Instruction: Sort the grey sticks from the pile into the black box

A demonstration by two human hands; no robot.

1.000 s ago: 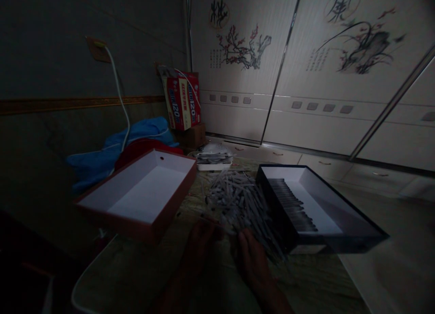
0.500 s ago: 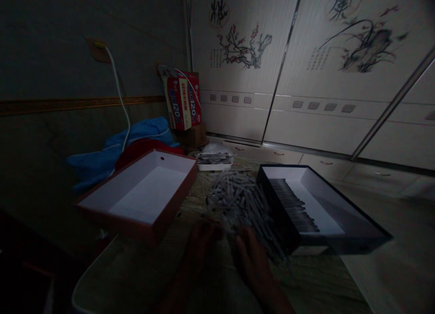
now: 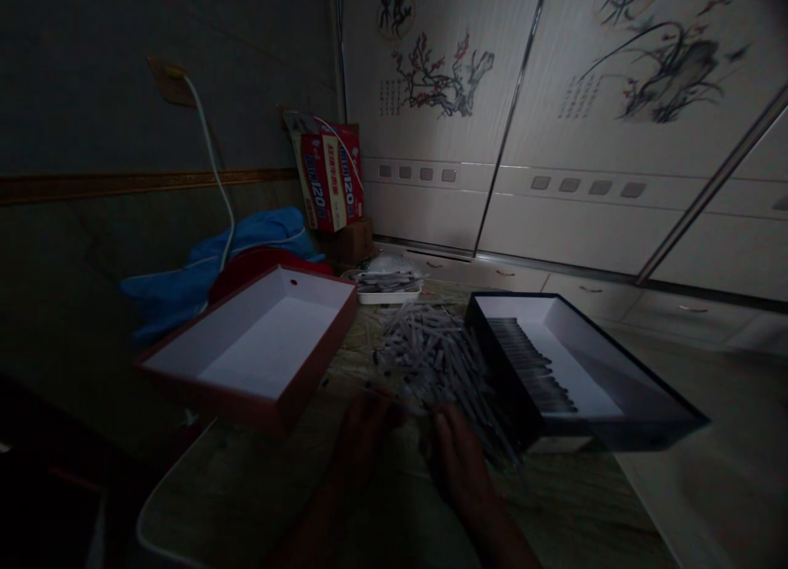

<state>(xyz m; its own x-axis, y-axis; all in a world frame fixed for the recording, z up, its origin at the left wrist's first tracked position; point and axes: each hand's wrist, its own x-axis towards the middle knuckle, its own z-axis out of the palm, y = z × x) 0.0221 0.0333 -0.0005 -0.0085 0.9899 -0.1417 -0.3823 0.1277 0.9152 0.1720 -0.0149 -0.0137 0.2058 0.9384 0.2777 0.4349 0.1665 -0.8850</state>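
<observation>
In the dim light at the table's near side, my left hand (image 3: 363, 429) and my right hand (image 3: 452, 450) face each other, fingers bent and closed. A thin, pale, pen-like stick (image 3: 400, 403) spans the gap between my fingertips, blurred, its ends hidden by the fingers. Just beyond lies a loose heap of slim clear-and-grey pens (image 3: 431, 347), reaching along the right toward my right hand. The dark box (image 3: 640, 438) right of the heap has a white inside, where several pens with dark ends (image 3: 533, 372) lie side by side in a row.
A red-brown box (image 3: 246, 347) with a white inside stands left. Behind the heap is a white tray (image 3: 387, 296) of more pens. Blue cloth (image 3: 258, 232), a hanging white cable (image 3: 213, 150) and a red printed carton (image 3: 332, 179) are near the wall, beside sliding cabinet doors (image 3: 431, 142).
My hands stay nearly in place; the pale stick between them now shows more clearly, slanting across the gap. The view has shifted slightly. Boxes and heap look the same.
</observation>
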